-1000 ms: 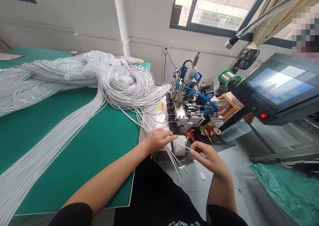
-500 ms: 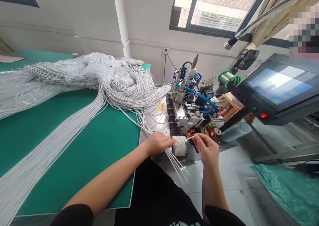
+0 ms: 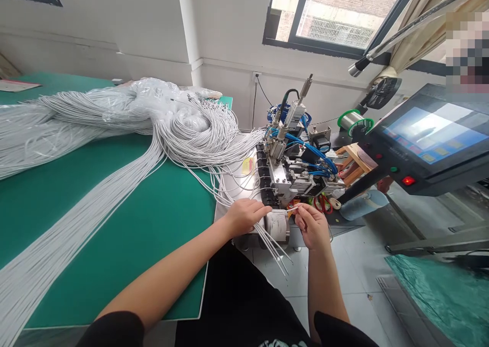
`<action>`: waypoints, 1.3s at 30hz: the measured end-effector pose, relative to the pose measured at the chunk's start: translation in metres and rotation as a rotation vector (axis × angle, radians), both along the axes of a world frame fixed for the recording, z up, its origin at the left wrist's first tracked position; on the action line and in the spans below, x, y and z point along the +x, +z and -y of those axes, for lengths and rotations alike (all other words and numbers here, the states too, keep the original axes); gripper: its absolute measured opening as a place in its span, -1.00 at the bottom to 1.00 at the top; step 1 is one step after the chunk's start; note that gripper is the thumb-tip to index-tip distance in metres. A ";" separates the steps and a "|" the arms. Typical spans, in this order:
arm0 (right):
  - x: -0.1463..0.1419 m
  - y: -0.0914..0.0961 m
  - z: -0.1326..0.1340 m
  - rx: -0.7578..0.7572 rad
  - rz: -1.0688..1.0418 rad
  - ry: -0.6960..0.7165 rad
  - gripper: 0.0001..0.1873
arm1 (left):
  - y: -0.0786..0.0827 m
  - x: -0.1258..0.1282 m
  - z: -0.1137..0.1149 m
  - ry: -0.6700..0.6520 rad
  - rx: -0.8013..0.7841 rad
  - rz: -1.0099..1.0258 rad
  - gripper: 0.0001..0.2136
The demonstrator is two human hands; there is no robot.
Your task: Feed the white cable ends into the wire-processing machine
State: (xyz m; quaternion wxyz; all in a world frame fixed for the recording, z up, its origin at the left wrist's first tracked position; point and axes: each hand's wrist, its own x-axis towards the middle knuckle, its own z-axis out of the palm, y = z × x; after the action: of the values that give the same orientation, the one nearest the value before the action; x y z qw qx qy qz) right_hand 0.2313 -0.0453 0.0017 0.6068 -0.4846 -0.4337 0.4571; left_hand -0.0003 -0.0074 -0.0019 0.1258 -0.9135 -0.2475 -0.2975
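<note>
One white cable (image 3: 281, 211) runs between my two hands at the near end of a machine (image 3: 290, 168). My left hand (image 3: 244, 216) is closed on that cable, and several more white cable ends (image 3: 273, 247) hang down from beneath it. The fingertips of my right hand (image 3: 314, 225) pinch the tip of the single cable. Under the stretched cable sits a paper-wrapped roller (image 3: 278, 227). Beside my left hand, cables lead over the machine's metal plate (image 3: 236, 184) into a black slotted rail (image 3: 263, 169).
A large bundle of white cables (image 3: 202, 138), partly in plastic wrap, lies on the green table (image 3: 160, 240). At right stand a control screen (image 3: 435, 128), a wire spool (image 3: 355, 123) and a clear plastic container (image 3: 362, 204). Red-handled scissors (image 3: 323, 203) lie beyond my right hand. Another person is partly visible.
My right hand has moved slightly left and turned downward, still pinching the cable tip. The cable between my hands is shorter and more level. The view has shifted slightly.
</note>
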 end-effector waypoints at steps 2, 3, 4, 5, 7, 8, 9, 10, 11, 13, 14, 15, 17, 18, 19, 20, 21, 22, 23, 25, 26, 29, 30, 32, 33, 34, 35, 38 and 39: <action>0.000 -0.004 -0.006 -0.046 0.090 -0.009 -0.69 | 0.001 -0.001 -0.001 0.027 0.006 0.006 -0.66; -0.001 -0.006 -0.009 -0.060 0.164 -0.020 -0.67 | 0.001 -0.001 -0.001 0.052 0.008 0.002 -0.64; -0.001 -0.008 -0.012 -0.066 0.253 -0.035 -0.65 | 0.002 -0.001 -0.001 0.082 0.007 -0.005 -0.62; -0.002 -0.009 -0.014 -0.066 0.348 -0.050 -0.64 | 0.002 -0.001 -0.001 0.115 0.004 -0.012 -0.61; -0.004 -0.013 -0.019 -0.058 0.517 -0.075 -0.63 | 0.002 0.000 -0.001 0.174 -0.014 -0.014 -0.59; -0.004 -0.014 -0.022 -0.055 0.577 -0.080 -0.62 | 0.002 0.000 0.000 0.199 -0.026 -0.012 -0.59; -0.005 -0.015 -0.024 -0.051 0.620 -0.079 -0.61 | 0.002 0.000 0.000 0.220 -0.036 -0.007 -0.59; -0.005 -0.015 -0.026 -0.042 0.649 -0.073 -0.60 | 0.002 0.001 0.001 0.236 -0.043 -0.001 -0.60; -0.005 -0.016 -0.028 -0.030 0.666 -0.064 -0.60 | 0.002 0.001 0.001 0.250 -0.044 0.008 -0.60; -0.005 -0.016 -0.032 -0.002 0.679 -0.049 -0.61 | 0.001 0.002 0.002 0.273 -0.043 0.029 -0.62; -0.005 -0.016 -0.034 0.010 0.678 -0.040 -0.63 | 0.001 0.002 0.002 0.281 -0.044 0.038 -0.63; -0.005 -0.016 -0.036 0.018 0.671 -0.030 -0.63 | 0.000 0.002 0.002 0.287 -0.048 0.043 -0.63; -0.005 -0.017 -0.040 0.021 0.642 0.007 -0.65 | 0.000 0.003 0.001 0.291 -0.062 0.040 -0.63; -0.005 -0.017 -0.041 0.020 0.623 0.029 -0.66 | 0.000 0.003 0.001 0.288 -0.069 0.037 -0.62; -0.004 -0.018 -0.043 0.019 0.601 0.051 -0.66 | 0.000 0.003 0.001 0.285 -0.075 0.033 -0.62; -0.003 -0.019 -0.044 0.014 0.574 0.073 -0.67 | 0.000 0.003 0.000 0.282 -0.080 0.029 -0.62; -0.003 -0.019 -0.045 0.004 0.540 0.093 -0.67 | 0.000 0.002 0.000 0.279 -0.083 0.027 -0.62; -0.003 -0.020 -0.046 -0.011 0.499 0.114 -0.67 | 0.000 0.002 0.000 0.277 -0.086 0.024 -0.62; -0.003 -0.021 -0.046 -0.033 0.452 0.133 -0.67 | 0.000 0.002 -0.001 0.276 -0.088 0.021 -0.62; -0.004 -0.022 -0.047 -0.092 0.343 0.155 -0.66 | -0.001 0.002 -0.001 0.276 -0.096 0.017 -0.61; -0.006 -0.023 -0.047 -0.123 0.285 0.155 -0.65 | -0.001 0.002 -0.001 0.279 -0.103 0.015 -0.61; -0.009 -0.027 -0.048 -0.198 0.131 0.131 -0.62 | -0.001 0.003 0.000 0.288 -0.119 0.017 -0.61; -0.011 -0.028 -0.049 -0.210 0.099 0.124 -0.61 | 0.000 0.003 0.000 0.289 -0.119 0.022 -0.60; -0.012 -0.030 -0.048 -0.218 0.070 0.116 -0.59 | 0.000 0.003 0.000 0.286 -0.110 0.034 -0.61; -0.011 -0.032 -0.048 -0.219 0.067 0.112 -0.59 | 0.001 0.003 0.000 0.285 -0.105 0.042 -0.63; -0.011 -0.033 -0.046 -0.221 0.069 0.107 -0.58 | 0.001 0.002 0.000 0.284 -0.103 0.047 -0.66; -0.009 -0.033 -0.045 -0.220 0.080 0.101 -0.58 | 0.001 0.002 0.000 0.284 -0.101 0.051 -0.69; -0.002 -0.033 -0.036 -0.164 0.196 0.045 -0.58 | -0.001 0.002 0.000 0.292 -0.106 0.062 -0.80; 0.001 -0.032 -0.032 -0.131 0.255 0.016 -0.58 | -0.001 0.002 0.000 0.293 -0.109 0.064 -0.81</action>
State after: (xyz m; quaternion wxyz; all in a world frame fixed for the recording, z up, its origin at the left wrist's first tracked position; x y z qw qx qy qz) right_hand 0.2324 -0.0135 -0.0301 0.5099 -0.5740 -0.4804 0.4239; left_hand 0.0012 -0.0074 -0.0032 0.1102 -0.8631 -0.3978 -0.2909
